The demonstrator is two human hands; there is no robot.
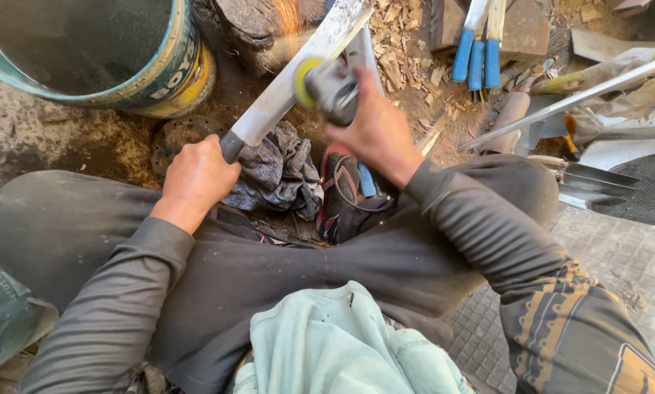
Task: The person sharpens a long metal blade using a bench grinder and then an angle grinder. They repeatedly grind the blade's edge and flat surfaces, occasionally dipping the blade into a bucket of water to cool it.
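Daylight is falling on a dirty ground (64,138) strewn with wood chips (404,62). A large drum (159,80) is standing upper left; patterned rubber matting (619,255) is lying right.

Both arms in long dark grey sleeves, snug fit w/ fine ribbing, cuffs end right at the wrists. Left hand (196,175) and right hand (375,131) are bare, no gloves. Right sleeve has a tan/gold geometric print near the upper arm, plus a bigger gold shape by the frame edge. Dark grey trousers, dusty w/ pale specks. Pale blue-green denim-ish garment (342,343) bunched at the waist, seams and stitching visible.
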